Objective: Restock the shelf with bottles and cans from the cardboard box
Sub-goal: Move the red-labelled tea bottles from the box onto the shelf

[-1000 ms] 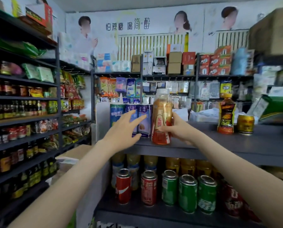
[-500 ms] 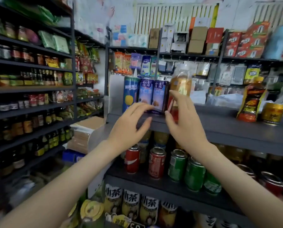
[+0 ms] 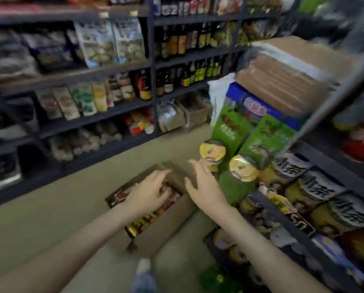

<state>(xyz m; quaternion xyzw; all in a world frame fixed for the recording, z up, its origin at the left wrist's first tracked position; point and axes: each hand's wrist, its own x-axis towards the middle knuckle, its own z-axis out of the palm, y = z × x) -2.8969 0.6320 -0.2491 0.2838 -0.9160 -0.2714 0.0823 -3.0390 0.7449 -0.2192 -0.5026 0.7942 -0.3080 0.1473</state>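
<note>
Fingers (image 3: 161, 174) of our left hand (image 3: 148, 193) lie spread and gently bent, holding nothing, over the open top of the cardboard box (image 3: 166, 227); whether the tips touch anything inside we cannot tell. At far left, dark metal racks (image 3: 92, 121) carry soft bags and glass bottles, all smeared by blur. A smooth beige floor (image 3: 49, 218) leaves wide room between those racks and the box.

The box sits on the floor at lower centre, mouth upward, with plain, straight-edged brown walls. Its bottles and cans (image 3: 144, 223) show as blurred red and yellow, in rows running diagonally from lower left to upper right; their own long axis we cannot make out.

Our right hand (image 3: 204, 188) hangs just right of the left, palm down, fingers (image 3: 194, 167) fanned wide and empty, above the box's far flap. Green packs with round yellow lids (image 3: 243, 171) stand just beside that corner. Further right, the shelf (image 3: 346, 178) shows a dark edge above crowded bottles with black-and-white labels (image 3: 320, 187). At upper right, a brown cardboard stack (image 3: 282, 81) rests on a blue carton (image 3: 236, 94).
</note>
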